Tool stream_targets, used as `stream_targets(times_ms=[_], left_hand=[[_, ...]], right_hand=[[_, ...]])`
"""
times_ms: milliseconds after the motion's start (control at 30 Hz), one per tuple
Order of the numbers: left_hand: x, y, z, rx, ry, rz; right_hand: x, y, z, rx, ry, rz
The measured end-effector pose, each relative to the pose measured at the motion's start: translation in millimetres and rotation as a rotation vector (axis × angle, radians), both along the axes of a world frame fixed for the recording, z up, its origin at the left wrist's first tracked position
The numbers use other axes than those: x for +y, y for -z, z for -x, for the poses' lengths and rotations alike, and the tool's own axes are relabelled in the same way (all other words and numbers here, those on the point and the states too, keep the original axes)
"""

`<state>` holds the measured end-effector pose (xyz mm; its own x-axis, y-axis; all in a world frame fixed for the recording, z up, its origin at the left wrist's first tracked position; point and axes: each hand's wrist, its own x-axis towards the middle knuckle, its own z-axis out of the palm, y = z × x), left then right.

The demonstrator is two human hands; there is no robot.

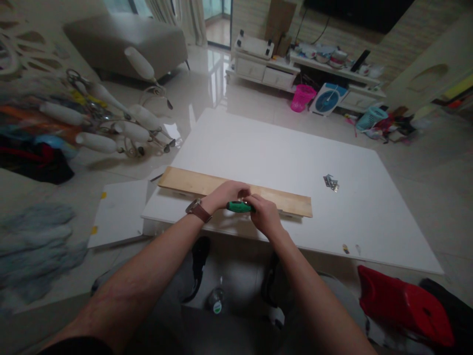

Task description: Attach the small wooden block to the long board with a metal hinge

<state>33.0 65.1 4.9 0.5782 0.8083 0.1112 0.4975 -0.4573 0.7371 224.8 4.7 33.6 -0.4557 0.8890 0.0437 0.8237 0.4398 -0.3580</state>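
My right hand [265,213] is closed around a green-handled screwdriver [238,206]. The handle points left and a thin shaft shows past the hand on the right. Close beside it, my left hand [229,194], with a watch on the wrist, has its fingers curled together over the board. What the left fingertips pinch is too small to make out. Under both hands a long light-wood board [195,182] lies along the near side of a large white panel [295,153].
Several metal brackets [331,183] lie on the panel at right. Small parts [345,249] sit at its near edge. A smaller white panel [120,209] is at left, near a lamp fixture [133,130]. Below are a bottle [216,300] and a red object [406,303].
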Motion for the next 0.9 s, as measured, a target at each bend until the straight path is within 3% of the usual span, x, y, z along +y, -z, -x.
stream_targets(times_ms=[433,633,900], left_hand=[[-2,-11.0,2,0.056,0.103,-0.086],[-1,-9.2,1,0.092,0.084,-0.067],[-1,-7.7,0,0.088,0.070,-0.085]], right_hand=[[7,-0.7,-44,0.387,0.074,-0.214],[-1,-1.6,-80,0.367,0.167,-0.156],[-26,20.8,-122,0.155,0.019,-0.011]])
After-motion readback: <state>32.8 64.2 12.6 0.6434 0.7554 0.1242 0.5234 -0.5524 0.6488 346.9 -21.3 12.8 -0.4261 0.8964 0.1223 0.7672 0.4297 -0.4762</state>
